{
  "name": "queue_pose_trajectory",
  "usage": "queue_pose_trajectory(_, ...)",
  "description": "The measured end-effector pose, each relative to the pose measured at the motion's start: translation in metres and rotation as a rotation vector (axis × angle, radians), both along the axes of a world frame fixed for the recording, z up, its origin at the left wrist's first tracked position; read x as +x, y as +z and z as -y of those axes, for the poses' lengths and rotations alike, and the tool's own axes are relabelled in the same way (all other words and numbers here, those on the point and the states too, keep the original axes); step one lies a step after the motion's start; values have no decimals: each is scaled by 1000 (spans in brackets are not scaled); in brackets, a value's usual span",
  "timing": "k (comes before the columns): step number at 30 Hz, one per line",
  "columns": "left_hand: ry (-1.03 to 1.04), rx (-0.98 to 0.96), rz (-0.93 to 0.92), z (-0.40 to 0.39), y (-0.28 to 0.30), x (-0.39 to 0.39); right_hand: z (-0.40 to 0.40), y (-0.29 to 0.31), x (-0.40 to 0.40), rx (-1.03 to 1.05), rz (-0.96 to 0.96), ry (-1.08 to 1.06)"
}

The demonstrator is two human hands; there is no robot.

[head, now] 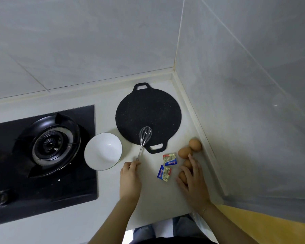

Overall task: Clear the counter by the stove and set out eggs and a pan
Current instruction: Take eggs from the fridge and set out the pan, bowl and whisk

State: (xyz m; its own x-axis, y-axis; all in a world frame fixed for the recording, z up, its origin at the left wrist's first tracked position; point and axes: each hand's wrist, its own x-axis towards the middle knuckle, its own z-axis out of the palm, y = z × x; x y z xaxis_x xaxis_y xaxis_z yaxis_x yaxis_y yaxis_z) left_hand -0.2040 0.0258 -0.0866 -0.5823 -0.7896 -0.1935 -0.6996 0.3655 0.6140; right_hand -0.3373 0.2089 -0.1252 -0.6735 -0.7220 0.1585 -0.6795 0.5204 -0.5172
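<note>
Gripping wire whisk (143, 141) in left hand (130, 178) beside round speckled pan (148, 113); right hand (192, 180) flat on smooth eggs (184, 152).

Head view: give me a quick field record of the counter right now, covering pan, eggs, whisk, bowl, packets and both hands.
pan: flat black pan on the counter right of the stove
whisk: wire head rests on the pan's near edge
left hand: fingers grip the whisk handle
eggs: four brown eggs along the right wall
right hand: flat over the two nearest eggs
bowl: white bowl, empty, overlapping the stove's edge
packets: two small foil packets between the hands
</note>
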Motion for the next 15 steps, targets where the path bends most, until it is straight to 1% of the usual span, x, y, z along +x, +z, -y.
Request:
queue_pose_trajectory(3, -36, -9, -28, 0, -3, 12, 5, 1, -8, -14, 67, -14)
queue_pose_trajectory(8, -83, -26, -99, 5, -6, 34, 17, 8, -18, -46, 89, -50)
queue_pose_trajectory(12, -168, -73, -173, 10, -12, 52, 23, 12, -23, -56, 95, -157)
queue_pose_trajectory(15, -134, -11, -210, 14, -15, 55, 23, 12, -21, -71, 105, -197)
